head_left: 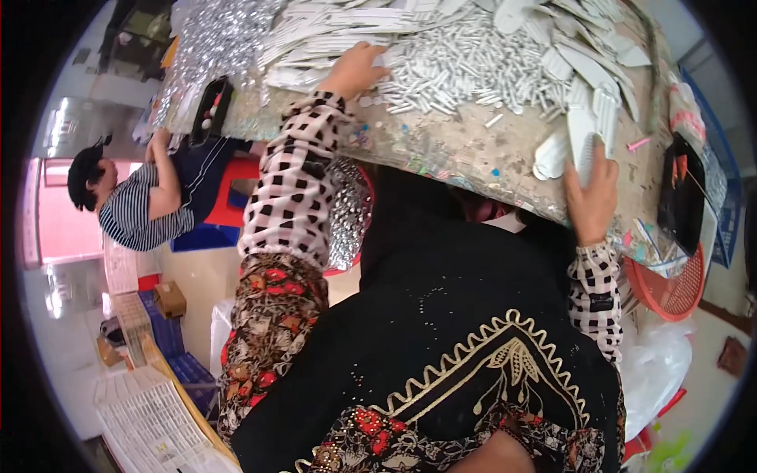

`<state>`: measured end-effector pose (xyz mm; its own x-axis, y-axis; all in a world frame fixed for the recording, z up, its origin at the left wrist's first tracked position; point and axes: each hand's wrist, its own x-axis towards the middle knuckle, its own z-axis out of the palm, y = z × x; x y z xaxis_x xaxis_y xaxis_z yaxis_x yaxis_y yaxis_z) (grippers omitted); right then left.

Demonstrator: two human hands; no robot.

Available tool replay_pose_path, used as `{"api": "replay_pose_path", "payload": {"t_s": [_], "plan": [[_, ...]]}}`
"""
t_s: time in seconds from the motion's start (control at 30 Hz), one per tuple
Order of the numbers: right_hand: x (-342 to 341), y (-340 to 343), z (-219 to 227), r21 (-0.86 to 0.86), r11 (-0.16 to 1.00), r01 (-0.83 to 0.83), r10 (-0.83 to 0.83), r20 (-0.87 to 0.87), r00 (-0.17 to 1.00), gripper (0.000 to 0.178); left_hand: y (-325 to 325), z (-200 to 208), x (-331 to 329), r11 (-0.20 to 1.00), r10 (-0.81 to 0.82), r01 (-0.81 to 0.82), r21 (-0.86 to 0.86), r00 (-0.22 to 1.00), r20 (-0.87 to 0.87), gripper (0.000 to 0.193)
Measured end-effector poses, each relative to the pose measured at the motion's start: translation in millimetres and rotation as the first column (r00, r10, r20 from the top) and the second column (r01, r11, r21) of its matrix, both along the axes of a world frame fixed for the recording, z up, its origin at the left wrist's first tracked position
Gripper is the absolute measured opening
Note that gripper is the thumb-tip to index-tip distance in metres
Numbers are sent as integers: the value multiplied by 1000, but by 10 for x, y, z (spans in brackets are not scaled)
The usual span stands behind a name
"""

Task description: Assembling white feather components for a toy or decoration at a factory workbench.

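Reaching over the messy tabletop, my left hand is toward the far side, its fingers bent at the end of a stack of flat white strips. From far off, I cannot tell if they are holding anything. A big heap of little silvery-white rods lies just to the right of that hand. My right hand is nearer to the front edge, and its fingers are closed on the near end of a long white piece, with the thumb on the left side. A shorter white piece lies just left of the thumb, and more big white pieces are piled up past the hand. I also see a small pink peg to the right, and a black case near the tabletop's right end. Over on the left sit a heap of shiny silver bits and a small black tray. Below the front edge, I see more silver bits beside my left sleeve, and an orange-red basket on the right. A person in a striped shirt is off to the left, near a red stool
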<state>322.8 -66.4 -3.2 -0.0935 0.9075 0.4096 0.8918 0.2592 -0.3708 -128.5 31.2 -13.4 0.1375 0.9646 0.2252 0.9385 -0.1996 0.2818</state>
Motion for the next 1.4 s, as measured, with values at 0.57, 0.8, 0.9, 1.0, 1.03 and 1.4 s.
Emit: {"api": "replay_pose_path", "payload": {"t_s": [0.57,0.8,0.9,1.0,1.03,1.4], "plan": [[241,190,141,15,999,-36,38,-139,990,60,-116,867,799,937,-288,17,349,600,746,44],[402,277,166,51,998,-39,51,-261,964,58,-208,914,1671,930,65,362,53,-306,950,45],[345,227,401,59,984,-170,180,-318,931,58,-238,707,2180,813,300,579,67,-514,804,49],[263,113,645,-20,924,-382,329,-468,820,57,-305,612,2673,743,359,653,147,-575,735,45],[256,89,697,-12,907,-421,365,-478,799,56,-350,607,2832,730,373,667,148,-571,731,45],[393,21,606,-155,884,-441,308,-518,798,57,-501,684,3175,851,170,521,68,-394,903,40]]}}
